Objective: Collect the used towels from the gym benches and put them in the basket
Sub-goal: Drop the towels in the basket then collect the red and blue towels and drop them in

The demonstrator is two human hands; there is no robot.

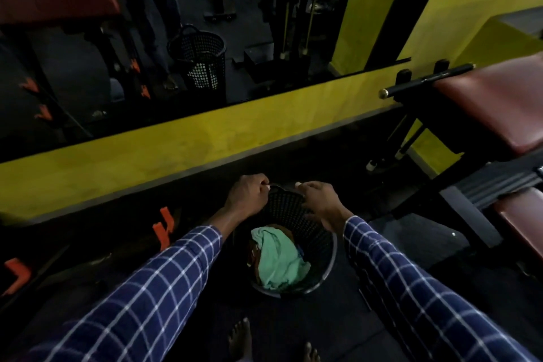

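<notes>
A black perforated plastic basket (pixel 311 239) stands on the dark floor in front of me, tilted toward me. Inside it lies a crumpled mint-green towel (pixel 279 261) over some darker cloth. My left hand (pixel 248 195) is closed on the far rim of the basket near its handle. My right hand (pixel 318 200) grips the same far rim just to the right, fingers curled over the edge. Both arms wear blue checked sleeves.
A yellow wall base (pixel 176 150) runs behind the basket, with a mirror (pixel 205 23) above it that reflects the basket and gym machines. A maroon padded bench (pixel 499 106) on a black frame stands at the right. My bare feet (pixel 241 341) are near the bottom edge.
</notes>
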